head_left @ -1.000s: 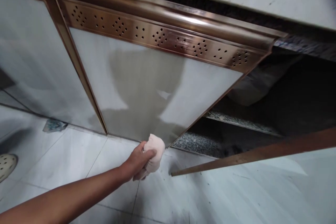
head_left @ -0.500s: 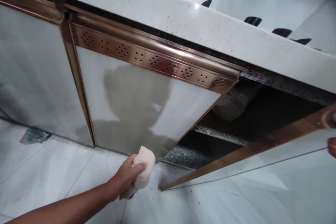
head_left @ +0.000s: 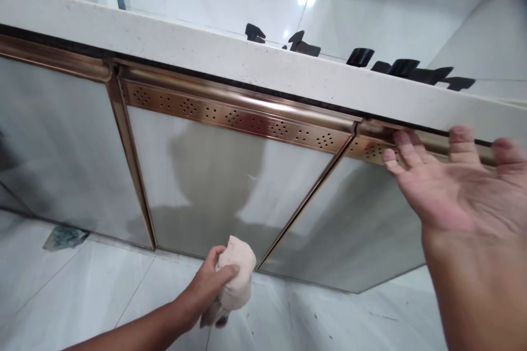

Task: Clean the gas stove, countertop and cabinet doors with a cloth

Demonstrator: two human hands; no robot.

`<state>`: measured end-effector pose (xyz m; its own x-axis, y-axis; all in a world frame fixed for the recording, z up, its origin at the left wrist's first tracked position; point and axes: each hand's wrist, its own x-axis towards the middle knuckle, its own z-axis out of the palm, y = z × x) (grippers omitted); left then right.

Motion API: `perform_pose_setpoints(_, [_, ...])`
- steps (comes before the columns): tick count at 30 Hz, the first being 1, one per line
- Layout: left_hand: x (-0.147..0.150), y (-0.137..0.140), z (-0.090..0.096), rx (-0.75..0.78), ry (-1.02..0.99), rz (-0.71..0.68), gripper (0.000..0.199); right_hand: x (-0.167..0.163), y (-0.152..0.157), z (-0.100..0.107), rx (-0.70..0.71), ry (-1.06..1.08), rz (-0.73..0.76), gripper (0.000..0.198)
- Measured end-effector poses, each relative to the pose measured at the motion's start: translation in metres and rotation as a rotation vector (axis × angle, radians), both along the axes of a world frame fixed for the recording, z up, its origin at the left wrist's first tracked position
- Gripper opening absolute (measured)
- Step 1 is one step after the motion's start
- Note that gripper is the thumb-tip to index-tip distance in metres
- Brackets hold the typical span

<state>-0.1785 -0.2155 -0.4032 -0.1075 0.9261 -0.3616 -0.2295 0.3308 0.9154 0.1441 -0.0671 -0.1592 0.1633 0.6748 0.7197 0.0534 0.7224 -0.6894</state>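
My left hand (head_left: 214,279) grips a bunched, pale pinkish cloth (head_left: 239,274), its darker end hanging below the fingers. It is held low, in front of the middle cabinet door (head_left: 201,175). At the right, my right hand (head_left: 469,192) is raised with the palm up and fingers spread, holding nothing. Its fingertips overlap the copper-coloured handle strip of the right cabinet door (head_left: 354,219); whether they touch it I cannot tell. That door looks closed or nearly so.
A white countertop edge (head_left: 197,49) runs above the doors, with black stove parts (head_left: 403,67) standing on it. On the tiled floor (head_left: 135,290), a crumpled clear plastic bag (head_left: 66,237) lies by the left cabinet door (head_left: 69,153).
The right cabinet door has swung from open to closed or nearly closed, hiding the dark shelves. My right hand has come fully into view. The left still holds the cloth.
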Motion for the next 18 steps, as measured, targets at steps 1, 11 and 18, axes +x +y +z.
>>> perform_pose_setpoints(1, [-0.001,0.001,0.007,0.011,-0.014,-0.003,0.065,-0.007,-0.001,-0.003,-0.115,0.08,0.134,0.047])
perform_pose_setpoints(11, [0.03,0.033,0.071,0.277,-0.108,-0.052,0.075,-0.1,-0.081,-0.181,-0.97,0.3,0.523,0.072])
perform_pose_setpoints(18, [0.09,0.039,0.079,0.502,0.506,-0.339,0.05,-0.111,-0.105,-0.205,-0.973,0.64,0.775,0.061])
